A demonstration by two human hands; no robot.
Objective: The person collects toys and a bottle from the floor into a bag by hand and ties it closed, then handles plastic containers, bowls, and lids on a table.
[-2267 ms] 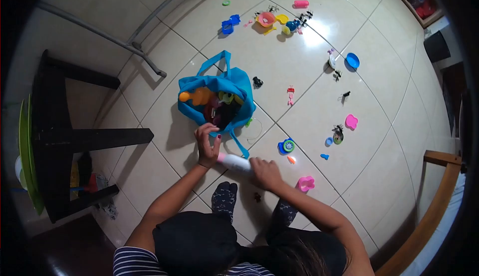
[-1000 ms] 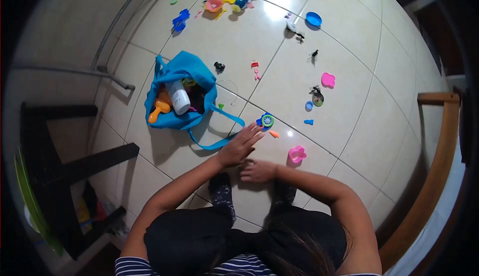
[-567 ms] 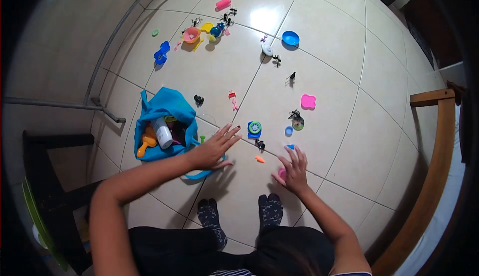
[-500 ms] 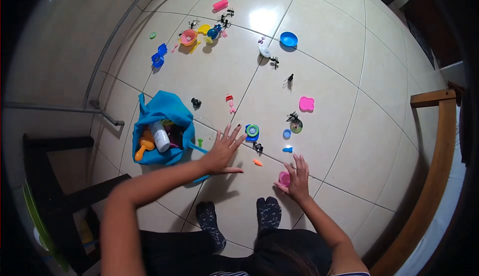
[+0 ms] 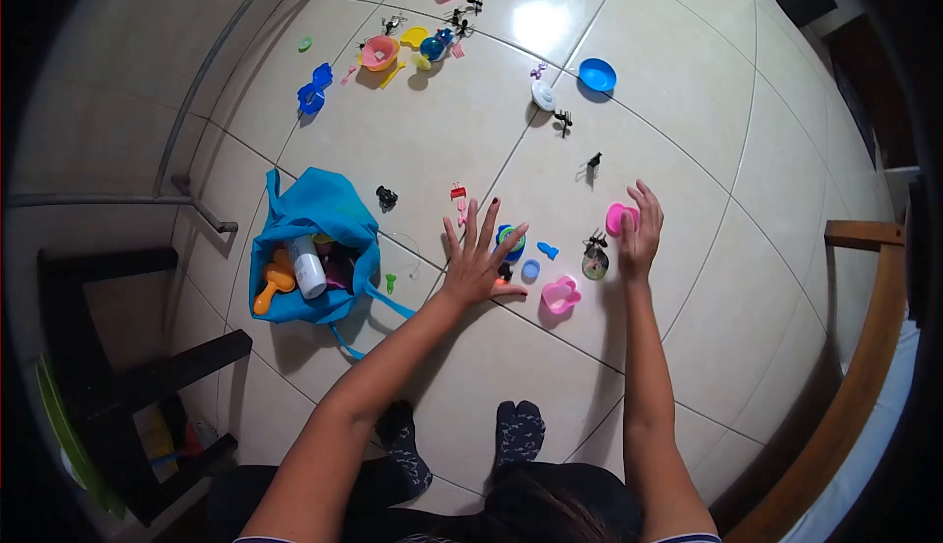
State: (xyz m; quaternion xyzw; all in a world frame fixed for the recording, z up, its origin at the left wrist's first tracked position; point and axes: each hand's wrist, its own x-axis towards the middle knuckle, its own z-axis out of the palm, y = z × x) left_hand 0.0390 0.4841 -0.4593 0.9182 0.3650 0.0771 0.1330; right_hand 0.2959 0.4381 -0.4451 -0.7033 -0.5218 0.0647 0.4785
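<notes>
**Right hand [image 5: 637, 245] at the pink toy dish [image 5: 618, 218]; left hand [image 5: 474, 270] spread among small toys**

Your right hand reaches out past the pink flower-shaped cup [image 5: 561, 296], its fingers lightly curved. Note that they overlap the edge of the dish; whether they pinch it or merely lie over it, you cannot tell from this view. Your left hand is spread wide, palm down, with no object seen in its grasp. Its fingers lie beside and partly over the blue-and-green wheel toy [image 5: 511, 242], while its thumb points toward the cup.

Handling: the dish appears to be thin moulded plastic, so expect it to be light, fairly stiff and a little slippery on the glossy tile [image 5: 432, 121]. Its raised rim probably offers your best hold, with thumb and fingertips on opposite lobes. The cup, of similar make, should suit a pinch across its wall.

Position: the dish lies on the floor at the thumb side of your right hand, just beyond the clear disc [image 5: 595, 264]. Between your two hands sit the cup, the pale blue ring [image 5: 530, 269] and the small blue piece [image 5: 548, 250]. The turquoise bag [image 5: 319, 199], with a white bottle [image 5: 306, 270] in its mouth, stands to the left of your left hand, apart from it.
</notes>
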